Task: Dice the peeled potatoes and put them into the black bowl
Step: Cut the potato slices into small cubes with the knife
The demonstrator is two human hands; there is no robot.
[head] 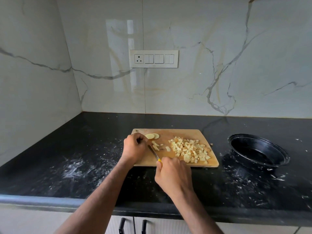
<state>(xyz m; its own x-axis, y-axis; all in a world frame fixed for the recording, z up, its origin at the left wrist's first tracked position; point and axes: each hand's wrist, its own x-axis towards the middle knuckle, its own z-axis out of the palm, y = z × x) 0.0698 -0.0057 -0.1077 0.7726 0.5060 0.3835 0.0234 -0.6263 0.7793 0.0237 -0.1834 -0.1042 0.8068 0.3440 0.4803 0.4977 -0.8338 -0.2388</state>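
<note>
A wooden cutting board (199, 134) lies on the black counter. A heap of diced potato (189, 149) covers its right half. Two round potato slices (152, 136) lie at its back left, and a few cut strips (156, 145) sit beside the blade. My right hand (172, 174) grips the yellow handle of a knife (154, 153), whose blade points toward the strips. My left hand (135, 147) has curled fingers pressing down on potato pieces at the blade; what it holds is mostly hidden. The black bowl (236, 141) stands to the right of the board, with nothing visible inside.
White smears and crumbs streak the black counter (84, 149) on both sides of the board. A marble wall with a switch panel (154, 58) rises behind. The counter's front edge and cabinet handles (121, 225) lie below my arms.
</note>
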